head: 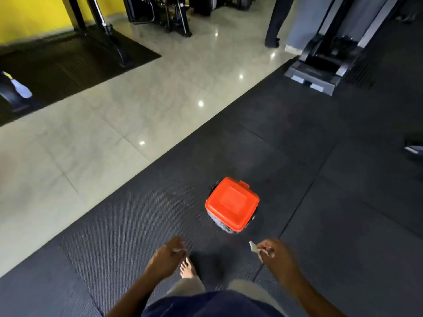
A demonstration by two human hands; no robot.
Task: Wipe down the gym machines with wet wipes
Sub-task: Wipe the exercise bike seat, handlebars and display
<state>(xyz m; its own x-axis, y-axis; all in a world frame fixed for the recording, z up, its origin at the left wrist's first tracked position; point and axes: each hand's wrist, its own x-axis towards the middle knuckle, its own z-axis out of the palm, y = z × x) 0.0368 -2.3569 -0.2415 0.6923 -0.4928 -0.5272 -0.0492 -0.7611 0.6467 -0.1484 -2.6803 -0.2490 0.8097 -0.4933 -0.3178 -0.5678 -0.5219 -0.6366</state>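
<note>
A tub with an orange square lid (232, 203) stands on the black rubber floor mat (320, 156) just ahead of me. My right hand (278, 257) hangs below and right of it and pinches a small crumpled greyish wipe (254, 247) between its fingers. My left hand (168, 256) hangs to the left of the tub with loosely curled fingers; something small and pale shows at the fingertips, too blurred to name. My bare foot (187, 268) shows between the hands.
A treadmill base (320, 69) stands at the upper right. Black machine frames (107, 30) rise at the upper left on a dark mat, with more machines (167, 12) at the back. A person's leg (274, 21) stands on the pale tiled floor (114, 122).
</note>
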